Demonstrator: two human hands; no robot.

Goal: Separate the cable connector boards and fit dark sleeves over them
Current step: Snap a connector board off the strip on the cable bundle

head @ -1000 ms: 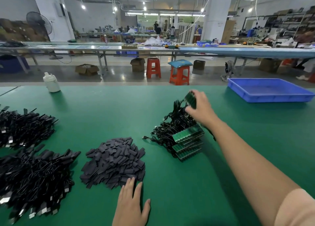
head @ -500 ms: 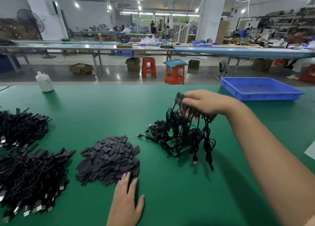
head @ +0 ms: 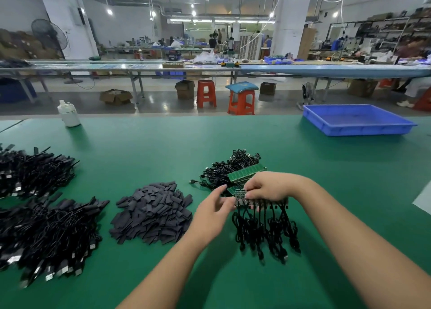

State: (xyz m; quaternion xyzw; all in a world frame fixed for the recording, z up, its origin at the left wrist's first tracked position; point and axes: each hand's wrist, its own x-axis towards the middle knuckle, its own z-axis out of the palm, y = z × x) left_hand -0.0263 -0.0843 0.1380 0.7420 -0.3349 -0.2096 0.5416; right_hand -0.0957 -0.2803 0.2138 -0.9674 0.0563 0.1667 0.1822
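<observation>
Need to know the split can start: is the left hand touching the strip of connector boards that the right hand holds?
Touching. The head view shows the left hand with fingertips on the end of the connector board strip, which the right hand grips from above.

Two hands, the left hand [head: 211, 212] and the right hand [head: 268, 187], are over one green table [head: 144, 145]. On it lie one heap of dark sleeves [head: 151, 213], one blue tray [head: 356, 119] and one white bottle [head: 68, 113]. Two orange stools [head: 206, 93] stand on the floor beyond.
</observation>
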